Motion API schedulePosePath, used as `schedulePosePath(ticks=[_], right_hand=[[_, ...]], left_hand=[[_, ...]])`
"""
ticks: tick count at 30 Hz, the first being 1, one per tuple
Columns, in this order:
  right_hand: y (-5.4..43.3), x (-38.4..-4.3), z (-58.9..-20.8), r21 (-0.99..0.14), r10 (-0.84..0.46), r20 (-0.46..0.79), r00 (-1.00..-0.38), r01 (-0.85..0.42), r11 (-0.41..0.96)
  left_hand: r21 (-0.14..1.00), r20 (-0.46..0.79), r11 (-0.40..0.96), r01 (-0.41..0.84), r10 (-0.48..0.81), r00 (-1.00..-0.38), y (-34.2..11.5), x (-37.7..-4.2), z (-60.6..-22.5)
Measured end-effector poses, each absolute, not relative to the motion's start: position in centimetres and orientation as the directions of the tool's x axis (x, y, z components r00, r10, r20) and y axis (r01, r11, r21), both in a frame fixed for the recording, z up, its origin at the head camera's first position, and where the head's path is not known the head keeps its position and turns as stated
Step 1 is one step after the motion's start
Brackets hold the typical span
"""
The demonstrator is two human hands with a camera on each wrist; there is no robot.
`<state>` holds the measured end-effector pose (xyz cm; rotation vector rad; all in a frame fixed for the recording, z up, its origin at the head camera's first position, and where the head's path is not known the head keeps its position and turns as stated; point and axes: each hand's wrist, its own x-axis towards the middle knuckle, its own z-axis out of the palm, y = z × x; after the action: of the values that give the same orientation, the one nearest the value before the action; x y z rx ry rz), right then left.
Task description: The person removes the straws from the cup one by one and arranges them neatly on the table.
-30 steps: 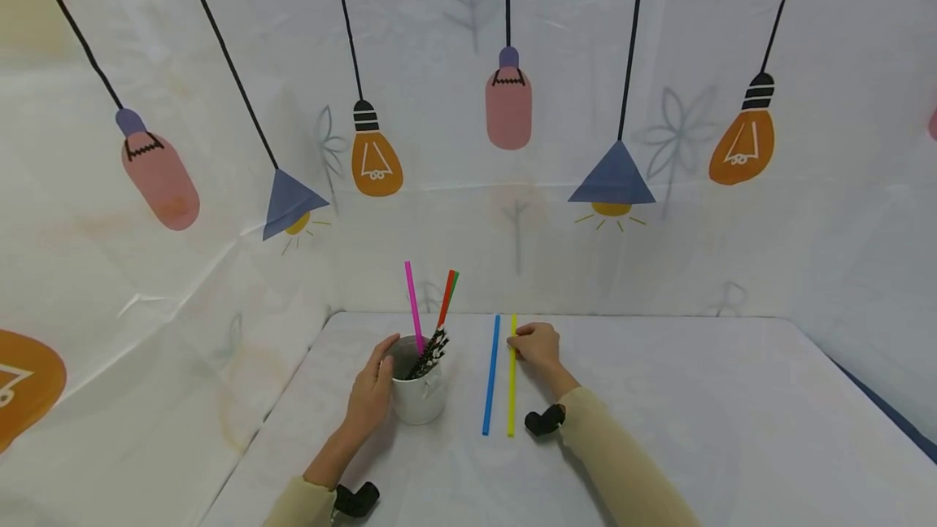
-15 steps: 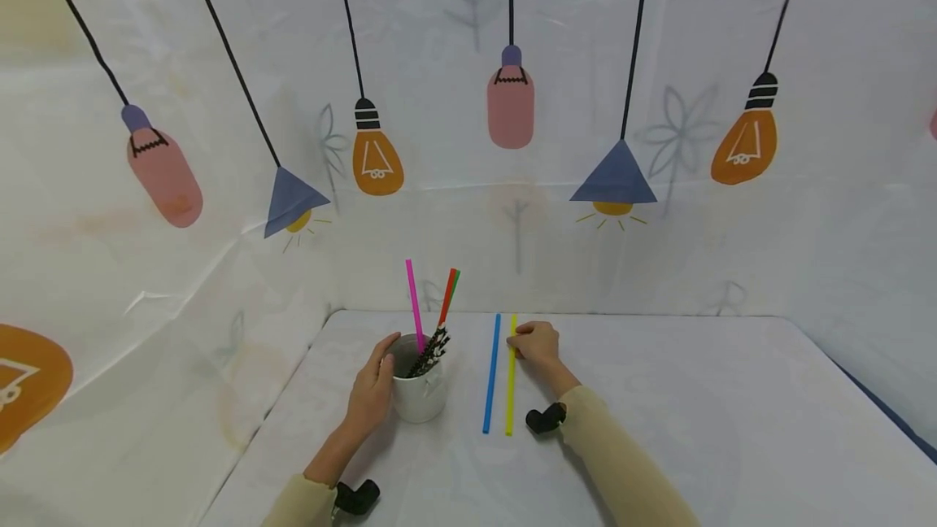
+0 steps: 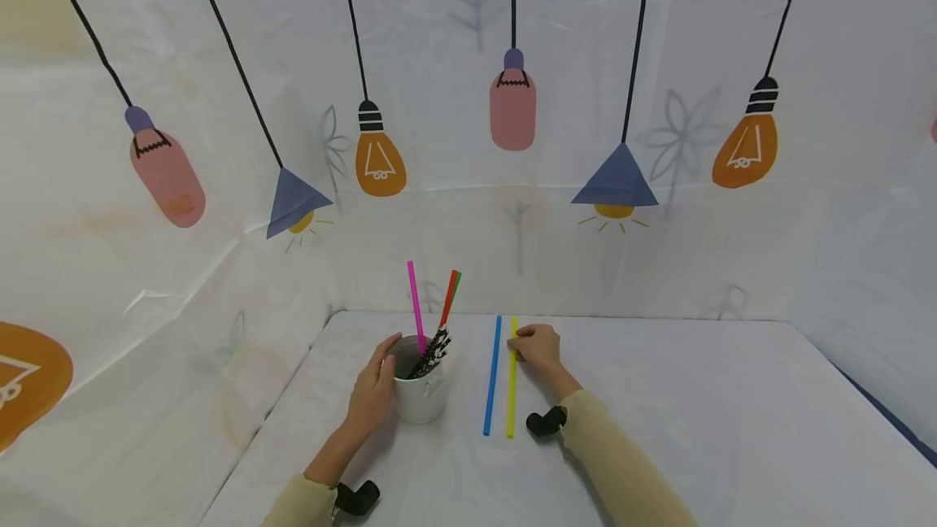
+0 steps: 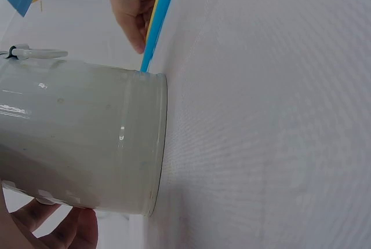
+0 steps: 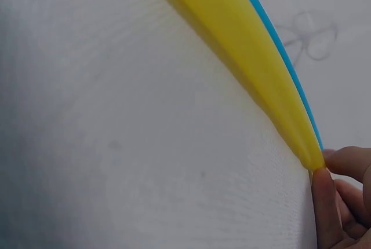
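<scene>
A small white pail stands upright on the table, with a pink straw, a red straw, a green straw and several black-and-white patterned straws leaning in it. My left hand holds the pail by its left side, thumb near the rim; its fingertips show against the wall in the left wrist view. My right hand pinches a yellow straw near its far end, thumb and finger at the tip in the right wrist view. Parallel on its left lies a blue straw.
The white table stands against a pale backdrop printed with hanging lamps and bulbs. Its left edge runs along the cloth side wall. Black wrist cameras sit on both forearms.
</scene>
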<state>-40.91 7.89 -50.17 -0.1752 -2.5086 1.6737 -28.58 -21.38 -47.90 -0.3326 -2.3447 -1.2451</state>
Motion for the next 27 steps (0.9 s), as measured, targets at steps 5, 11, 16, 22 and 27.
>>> schedulePosePath(ticks=[5,11,16,22,27], right_hand=[[7.9,-40.8,-50.4,-0.926,0.168,0.047,-0.985,0.02,0.376],[7.9,-40.7,-50.4,-0.926,0.172,0.037,-0.984,0.031,0.377],[8.0,-40.5,-50.1,-0.925,0.171,0.012,-0.985,0.054,0.376],[8.1,-39.9,-49.4,-0.928,0.13,0.038,-0.991,0.014,0.372],[7.3,-39.0,-47.3,-0.948,0.046,0.082,-0.996,-0.063,0.313]], left_hand=[[0.725,0.493,0.554,0.409,-0.003,-0.87,-21.4,-28.5,-48.0],[0.725,0.495,0.551,0.414,0.003,-0.869,-21.5,-28.5,-48.0],[0.721,0.492,0.561,0.407,-0.001,-0.871,-21.4,-28.5,-48.0],[0.722,0.485,0.568,0.396,-0.007,-0.875,-21.4,-28.4,-47.9],[0.727,0.471,0.572,0.38,-0.012,-0.882,-21.3,-28.4,-47.8]])
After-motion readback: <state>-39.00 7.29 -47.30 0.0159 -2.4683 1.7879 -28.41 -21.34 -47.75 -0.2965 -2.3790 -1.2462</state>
